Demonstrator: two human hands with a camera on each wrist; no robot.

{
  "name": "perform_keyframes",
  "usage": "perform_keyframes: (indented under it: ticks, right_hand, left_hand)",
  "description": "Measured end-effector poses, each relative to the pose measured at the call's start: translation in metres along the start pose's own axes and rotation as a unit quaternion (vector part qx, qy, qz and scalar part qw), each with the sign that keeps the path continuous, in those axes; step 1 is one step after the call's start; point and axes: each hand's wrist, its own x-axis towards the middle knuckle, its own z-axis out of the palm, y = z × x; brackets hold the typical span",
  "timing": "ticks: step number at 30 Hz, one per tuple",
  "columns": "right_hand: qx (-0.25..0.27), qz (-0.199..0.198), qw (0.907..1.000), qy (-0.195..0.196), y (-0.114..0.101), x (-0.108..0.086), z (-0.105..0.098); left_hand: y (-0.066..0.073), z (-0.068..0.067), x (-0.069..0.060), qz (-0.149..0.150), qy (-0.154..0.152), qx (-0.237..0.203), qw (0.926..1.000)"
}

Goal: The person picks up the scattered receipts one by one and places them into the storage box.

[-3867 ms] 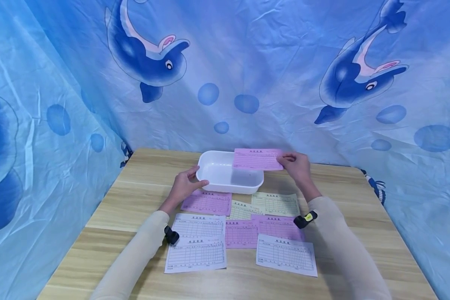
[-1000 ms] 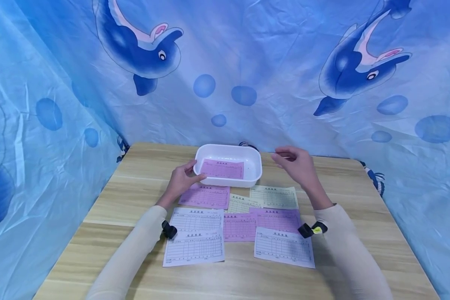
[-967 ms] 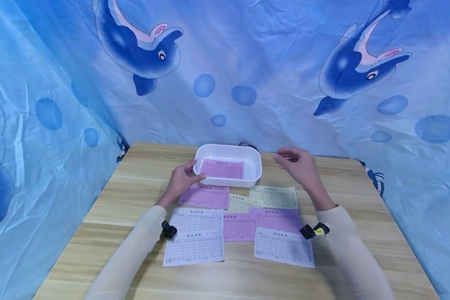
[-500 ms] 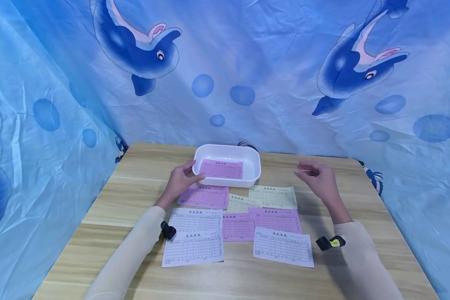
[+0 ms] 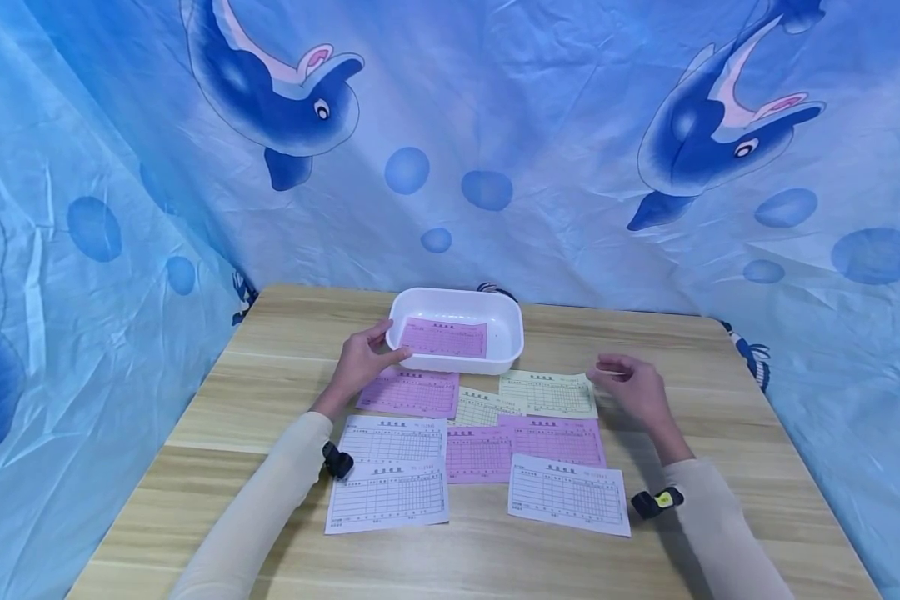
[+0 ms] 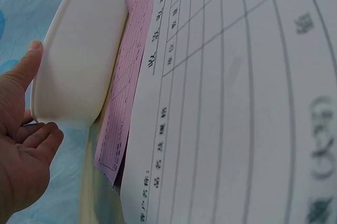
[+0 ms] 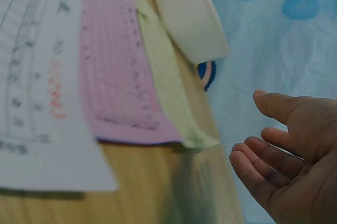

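In the head view a white tray (image 5: 506, 363) stands at the back of the table with a pink slip (image 5: 446, 339) lying in it. My left hand (image 5: 362, 363) holds the tray's left end, thumb at the front rim; the left wrist view shows the hand (image 6: 23, 139) with thumb and fingers around the tray's edge (image 6: 79, 50). My right hand (image 5: 637, 390) is at the right edge of a pale yellow slip (image 5: 547, 393). In the right wrist view this hand (image 7: 295, 147) holds nothing, thumb and fingers apart, beside the yellow slip's corner (image 7: 197, 138); contact cannot be told.
In front of the tray lie pink slips (image 5: 412, 393) (image 5: 480, 457) (image 5: 555, 442), another yellow slip (image 5: 480, 408) and white slips (image 5: 390, 496) (image 5: 570, 493), several overlapping. Blue cloth (image 5: 555, 250) with dolphins hangs behind the wooden table (image 5: 450, 567).
The pink slip once in my right hand now lies in the tray. My right hand has let it go and moved right and toward the front, down beside the yellow slip. My left hand stays at the tray.
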Motion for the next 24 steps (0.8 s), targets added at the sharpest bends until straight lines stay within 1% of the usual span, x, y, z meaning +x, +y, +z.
perform_keyframes:
  ticks: [6, 15, 17, 24]
  right_hand:
    - [0.009, 0.028, 0.9991, -0.031, 0.010, -0.003, 0.005]
    - [-0.001, 0.054, 0.9972, -0.052, 0.014, -0.002, 0.011]
    - [-0.008, 0.054, 0.9968, -0.058, 0.015, -0.002, 0.012]
    - [-0.034, 0.052, 0.9961, -0.061, 0.018, 0.001, 0.018]
  left_hand:
    - [-0.001, 0.001, 0.001, -0.001, 0.005, 0.009, 0.9999]
    - [-0.002, 0.000, 0.001, 0.001, 0.008, 0.011, 0.9999]
    - [-0.002, 0.000, 0.001, -0.002, 0.008, 0.015, 0.9999]
    - [-0.001, 0.000, 0.001, -0.010, 0.007, 0.019, 0.9998]
